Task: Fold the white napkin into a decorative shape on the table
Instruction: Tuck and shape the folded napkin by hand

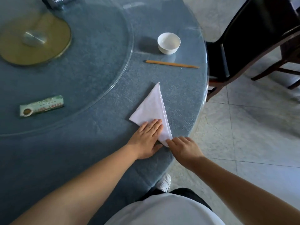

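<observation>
Left hand (148,135) lay flat, fingers spread, pressing the white napkin (151,108) down; right hand (183,147) had its fingertips on the near corner, pinch or press I couldn't tell. Napkin sat as a folded triangle on the counter (97,78) near the 4 o'clock edge, apex at 12. Step looked like creasing; next fold likely needed that near corner lifted while the left hand anchored.

Soft daylight, dimmish, bluish cast. Pale glare streaks on round glass-topped blue table (100,88) near its far and right edges. White ceramic bowl (168,43) throws soft shadow leftward. Wide-angle bending at edges; slight overall blur.
</observation>
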